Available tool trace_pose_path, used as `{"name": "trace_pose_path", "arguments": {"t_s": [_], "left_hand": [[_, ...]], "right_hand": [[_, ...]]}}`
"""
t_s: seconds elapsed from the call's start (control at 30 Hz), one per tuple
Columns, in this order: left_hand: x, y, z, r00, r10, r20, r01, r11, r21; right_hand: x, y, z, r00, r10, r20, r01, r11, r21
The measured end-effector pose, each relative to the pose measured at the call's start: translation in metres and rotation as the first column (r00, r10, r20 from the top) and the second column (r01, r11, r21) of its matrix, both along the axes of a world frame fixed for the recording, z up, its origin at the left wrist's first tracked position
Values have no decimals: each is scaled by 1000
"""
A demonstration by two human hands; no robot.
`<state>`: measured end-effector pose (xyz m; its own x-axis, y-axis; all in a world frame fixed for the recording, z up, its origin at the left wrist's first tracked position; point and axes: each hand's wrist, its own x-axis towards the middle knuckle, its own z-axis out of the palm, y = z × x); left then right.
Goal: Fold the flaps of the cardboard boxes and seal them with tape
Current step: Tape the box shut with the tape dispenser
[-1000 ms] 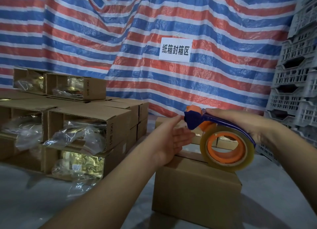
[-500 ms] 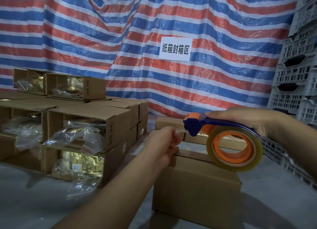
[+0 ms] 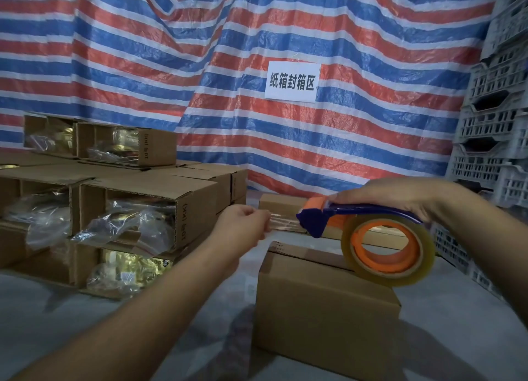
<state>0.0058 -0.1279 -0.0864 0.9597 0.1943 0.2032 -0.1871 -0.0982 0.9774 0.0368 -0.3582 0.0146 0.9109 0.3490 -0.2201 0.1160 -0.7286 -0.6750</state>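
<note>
Open boxes: stacked well left of the box, mouths left unfolded, bagged goods seen inside; none was touched.

Left hand: held up and left of the box, fingers pinched on the free end of the tape. A second before, it was laid open near the dispenser's mouth; half a second before, it was closed on the tape end close to the blade.

Tape: a short clear strip was stretched between the left fingers and the dispenser's blade, above the box's far left corner. It had been drawn out longer than half a second before.

Box: set on the grey surface, flaps folded shut, no tape seen on its top seam.

Dispenser: held over the box's far right edge, roll hanging low, seemingly just touching the top.

Right hand: wrapped over the dispenser's handle, fingers clenched round it, shifted slightly rightward away from the left hand.

Meaning: folding was judged done for this box; the strip was being readied, and sealing had not yet begun. The strip's end would next need pressing onto the box.
</note>
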Motion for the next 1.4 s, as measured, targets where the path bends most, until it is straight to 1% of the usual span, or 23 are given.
{"name": "trace_pose_path", "arguments": {"t_s": [0.03, 0.07, 0.1, 0.17, 0.27, 0.43, 0.6, 0.7, 0.8, 1.0, 1.2, 1.33, 1.4], "left_hand": [[4, 7, -4, 999, 40, 4, -40, 994, 100], [5, 13, -8, 999, 41, -17, -38, 984, 172], [5, 15, -11, 999, 30, -23, -26, 982, 186], [2, 17, -17, 999, 24, -45, -15, 982, 190], [2, 18, -28, 996, 29, -79, -17, 990, 143], [5, 21, -37, 992, 51, -111, -32, 985, 169], [10, 23, -42, 992, 32, -125, -5, 977, 212], [12, 24, -47, 984, 7, -180, 38, 968, 246], [14, 26, -50, 971, -34, -236, 86, 973, 212], [13, 25, -53, 960, -43, -276, 101, 975, 199], [11, 14, -62, 916, -138, -377, 188, 977, 99], [12, 16, -65, 886, -227, -405, 248, 969, 1], [13, 18, -66, 874, -248, -418, 270, 963, -6]], "right_hand": [[-1, 6, 2, 1000, -2, 2, 2, 999, -40], [0, 11, 4, 1000, -11, 6, 11, 998, -67], [1, 15, 4, 1000, -21, 17, 23, 995, -97], [2, 23, 5, 999, -24, 45, 32, 984, -174], [5, 30, 5, 999, -19, 47, 30, 971, -238], [10, 40, 5, 998, 9, 66, 15, 938, -346], [12, 47, 5, 997, 25, 71, 5, 922, -386], [13, 49, 5, 997, 25, 68, 4, 915, -403], [14, 51, 5, 998, 26, 65, 3, 911, -412], [15, 52, 4, 996, 36, 78, 1, 903, -429], [17, 57, 3, 996, 30, 85, 12, 890, -456], [18, 58, 4, 997, 19, 73, 16, 894, -448], [19, 58, 3, 997, 22, 70, 11, 895, -446]]}}
